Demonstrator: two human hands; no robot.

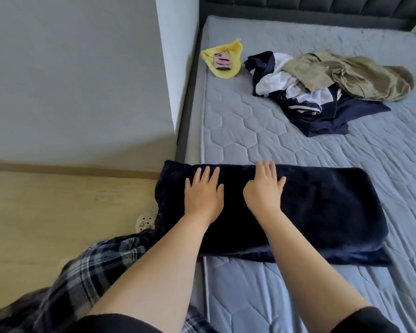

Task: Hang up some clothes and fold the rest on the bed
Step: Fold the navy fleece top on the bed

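Note:
A dark navy fleece garment (pixel 322 207) lies folded into a long rectangle across the near left part of the grey quilted mattress (pixel 250 131). My left hand (pixel 203 193) lies flat on its left portion, fingers straight and spread. My right hand (pixel 264 186) presses flat beside it, fingertips reaching the garment's far edge. Farther back sits a loose pile: a navy and white garment (pixel 305 99) with an olive-khaki garment (pixel 360 75) on top of its right side.
A yellow cloth (pixel 228 50) with a pink-cased phone (pixel 222 61) on it lies near the mattress's far left corner. A grey wall corner (pixel 175 68) stands left of the bed. A wooden floor (pixel 58 212) lies lower left, with a white slipper (pixel 144 222).

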